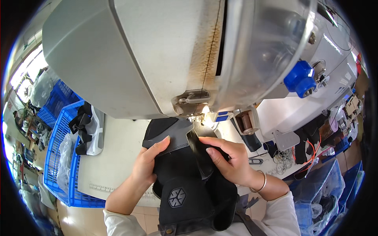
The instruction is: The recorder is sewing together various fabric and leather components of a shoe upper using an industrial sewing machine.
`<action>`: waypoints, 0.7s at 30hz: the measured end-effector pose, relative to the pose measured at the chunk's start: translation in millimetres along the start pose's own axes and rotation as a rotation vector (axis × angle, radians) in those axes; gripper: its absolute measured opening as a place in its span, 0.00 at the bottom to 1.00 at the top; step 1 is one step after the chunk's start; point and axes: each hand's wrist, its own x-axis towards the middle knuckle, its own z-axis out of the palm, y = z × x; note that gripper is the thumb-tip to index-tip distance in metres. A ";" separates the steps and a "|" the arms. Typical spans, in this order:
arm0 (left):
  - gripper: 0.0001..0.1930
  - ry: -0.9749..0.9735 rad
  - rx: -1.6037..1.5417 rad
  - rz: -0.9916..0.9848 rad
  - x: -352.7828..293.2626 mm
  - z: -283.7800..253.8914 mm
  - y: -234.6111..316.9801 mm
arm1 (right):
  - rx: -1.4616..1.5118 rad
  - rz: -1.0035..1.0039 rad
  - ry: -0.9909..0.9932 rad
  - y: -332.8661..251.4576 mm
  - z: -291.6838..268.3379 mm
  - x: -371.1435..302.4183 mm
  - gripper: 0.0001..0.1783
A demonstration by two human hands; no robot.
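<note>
The left hand (151,159) is gripping the far left part of a black padded fabric piece (173,167); its thumb is pressing flat on a stitched grey panel (177,138), while the other fingers are curling out of sight underneath. The right hand (232,159) is pinching the same piece farther right, thumb and forefinger closing with little gap beside a glossy black strip (199,155) that is standing up in a fold. How firmly either hand is squeezing, I cannot tell.

The fabric piece is lying between the forearms, its far end reaching under the sewing machine head (138,51) and its near end hanging past the near edge of the white worktable (118,169). A hexagonal badge (176,197) is showing on its near half. A metal bangle (260,183) is circling the right wrist.

Just right of the lit needle area, a spool of brown thread (246,122) is sitting in a holder; nearer, thread snips (256,161) are lying on the table. At left, a blue plastic crate (88,202) is standing beside the table, and black straps (82,124) are resting near its far right side.
</note>
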 end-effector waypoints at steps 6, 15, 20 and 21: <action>0.17 -0.040 0.031 0.022 1.8 -7.8 4.6 | -0.004 -0.027 -0.016 -1.2 2.9 5.4 0.21; 0.18 -0.037 -0.052 0.008 -8.6 -12.6 -1.6 | -0.255 -0.101 -0.230 -2.4 -2.5 7.4 0.20; 0.16 -0.032 0.041 0.061 -4.1 1.1 1.7 | -0.137 -0.135 -0.100 0.6 -0.5 7.3 0.24; 0.16 -0.032 0.065 0.056 -2.4 3.2 3.2 | -0.133 -0.096 -0.103 0.5 -1.7 5.2 0.23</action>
